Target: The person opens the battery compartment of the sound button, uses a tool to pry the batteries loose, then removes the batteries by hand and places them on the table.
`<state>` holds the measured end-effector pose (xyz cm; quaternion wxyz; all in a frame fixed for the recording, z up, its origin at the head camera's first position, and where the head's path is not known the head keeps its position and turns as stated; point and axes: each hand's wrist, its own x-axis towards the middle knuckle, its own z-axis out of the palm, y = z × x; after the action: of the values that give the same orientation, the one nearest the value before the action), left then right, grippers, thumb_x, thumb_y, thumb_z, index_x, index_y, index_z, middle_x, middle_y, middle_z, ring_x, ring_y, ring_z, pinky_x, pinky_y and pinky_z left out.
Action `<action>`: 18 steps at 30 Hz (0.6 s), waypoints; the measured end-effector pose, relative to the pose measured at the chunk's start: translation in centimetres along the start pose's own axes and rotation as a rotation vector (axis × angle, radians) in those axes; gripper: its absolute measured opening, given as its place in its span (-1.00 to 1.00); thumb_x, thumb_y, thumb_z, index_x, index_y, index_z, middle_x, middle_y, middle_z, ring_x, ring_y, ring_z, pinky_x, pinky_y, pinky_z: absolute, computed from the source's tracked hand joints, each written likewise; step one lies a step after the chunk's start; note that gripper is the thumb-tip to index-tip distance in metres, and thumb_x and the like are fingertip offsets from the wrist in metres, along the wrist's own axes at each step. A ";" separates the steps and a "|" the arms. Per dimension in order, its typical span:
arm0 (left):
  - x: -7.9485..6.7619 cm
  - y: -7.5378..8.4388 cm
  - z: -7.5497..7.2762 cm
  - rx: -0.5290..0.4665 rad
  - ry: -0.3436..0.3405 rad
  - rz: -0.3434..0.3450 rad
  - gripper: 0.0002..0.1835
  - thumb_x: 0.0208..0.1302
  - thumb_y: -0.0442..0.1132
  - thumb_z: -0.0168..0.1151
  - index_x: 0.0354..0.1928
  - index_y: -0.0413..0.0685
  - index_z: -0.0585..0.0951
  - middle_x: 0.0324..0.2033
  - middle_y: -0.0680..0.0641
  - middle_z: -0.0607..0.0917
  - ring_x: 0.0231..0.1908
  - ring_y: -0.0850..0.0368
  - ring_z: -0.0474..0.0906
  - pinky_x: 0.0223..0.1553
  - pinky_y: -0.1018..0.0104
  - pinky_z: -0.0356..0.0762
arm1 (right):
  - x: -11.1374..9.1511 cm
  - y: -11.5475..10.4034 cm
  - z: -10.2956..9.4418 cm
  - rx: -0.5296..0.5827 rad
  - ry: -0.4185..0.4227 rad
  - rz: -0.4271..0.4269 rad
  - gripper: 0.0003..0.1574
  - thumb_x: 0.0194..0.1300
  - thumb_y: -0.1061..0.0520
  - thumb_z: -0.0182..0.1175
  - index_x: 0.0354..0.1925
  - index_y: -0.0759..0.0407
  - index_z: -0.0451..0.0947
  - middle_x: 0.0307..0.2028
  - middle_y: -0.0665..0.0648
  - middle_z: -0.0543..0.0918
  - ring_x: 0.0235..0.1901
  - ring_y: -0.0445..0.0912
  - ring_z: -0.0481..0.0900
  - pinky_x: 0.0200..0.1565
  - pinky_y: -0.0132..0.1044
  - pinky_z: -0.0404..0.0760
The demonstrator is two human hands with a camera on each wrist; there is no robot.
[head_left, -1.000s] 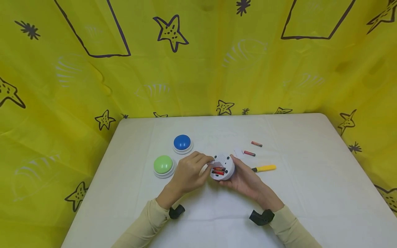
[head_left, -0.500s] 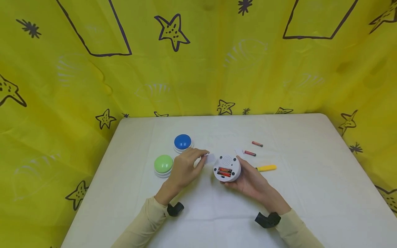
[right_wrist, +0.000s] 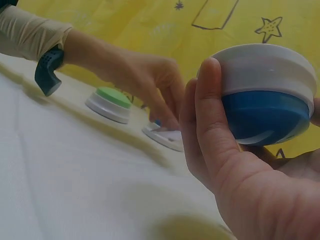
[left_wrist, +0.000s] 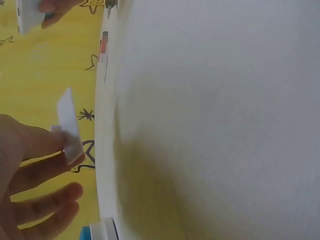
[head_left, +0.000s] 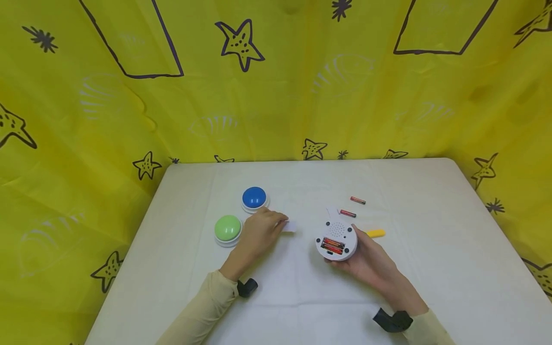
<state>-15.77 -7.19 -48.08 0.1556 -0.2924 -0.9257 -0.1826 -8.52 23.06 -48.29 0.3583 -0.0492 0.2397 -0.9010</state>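
In the head view my right hand grips a round white push button upside down. Its underside faces up and the battery compartment lies uncovered, with red batteries inside. The right wrist view shows its blue dome pointing down above the palm. My left hand pinches a thin white battery cover between thumb and fingers, above the table and apart from the button. The remaining fingers are spread below it in the left wrist view.
A green push button and a blue one stand dome up beside my left hand. Two loose batteries lie at the back right, near a small white piece. A yellow-handled tool, partly hidden, lies behind my right hand.
The battery cover has come away from the button's underside in my left hand, moving left. My right hand has carried the button to the right, baring the batteries.
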 end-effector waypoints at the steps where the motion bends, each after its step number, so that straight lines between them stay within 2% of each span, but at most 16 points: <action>1: 0.0 0.0 0.1 0.005 -0.011 -0.003 -0.89 0.37 -0.18 0.41 -0.14 0.06 0.82 -0.24 0.09 0.86 -0.22 0.13 0.68 -0.24 0.29 0.67 | -0.3 0.0 -0.1 0.015 -0.016 -0.008 -0.34 0.73 -0.17 -0.44 0.66 -0.29 -0.21 0.39 0.12 0.52 0.35 0.13 0.53 0.36 0.03 0.53; 4: 0.1 0.1 0.4 0.009 -0.042 -0.003 -0.91 0.35 -0.21 0.42 -0.17 0.04 0.83 -0.26 0.07 0.81 -0.22 0.10 0.62 -0.26 0.29 0.65 | -1.0 0.0 -0.5 0.049 -0.066 -0.035 -0.38 0.73 -0.16 -0.49 0.55 -0.20 0.22 0.41 0.16 0.51 0.36 0.17 0.52 0.38 0.04 0.51; 6: 0.1 0.1 0.5 0.020 -0.064 -0.001 -0.92 0.35 -0.21 0.41 -0.19 0.04 0.83 -0.28 0.05 0.77 -0.23 0.10 0.57 -0.28 0.30 0.63 | -1.5 0.0 -0.6 0.075 -0.100 -0.057 -0.33 0.73 -0.15 -0.52 0.49 -0.14 0.34 0.42 0.17 0.50 0.37 0.18 0.51 0.40 0.05 0.49; 11: 0.1 0.2 0.9 0.070 -0.128 -0.018 -0.91 0.37 -0.19 0.39 -0.19 0.08 0.83 -0.31 0.05 0.71 -0.26 0.13 0.47 -0.31 0.33 0.56 | -2.9 0.0 -0.9 0.154 -0.171 -0.114 -0.25 0.70 -0.14 -0.60 0.50 0.00 0.32 0.46 0.18 0.46 0.43 0.20 0.44 0.47 0.08 0.39; 18: 0.1 0.4 1.0 0.099 -0.149 -0.018 -0.92 0.37 -0.22 0.38 -0.18 0.05 0.82 -0.32 0.03 0.73 -0.28 0.10 0.49 -0.30 0.31 0.55 | -4.4 -0.4 -1.6 0.266 -0.276 -0.195 -0.12 0.66 -0.21 -0.70 0.56 0.14 0.21 0.53 0.28 0.34 0.48 0.32 0.33 0.53 0.13 0.27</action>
<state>-15.77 -6.38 -48.78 0.0989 -0.2887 -0.9452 -0.1158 -5.88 26.90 -49.17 0.3023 -0.1475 0.0616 -0.9397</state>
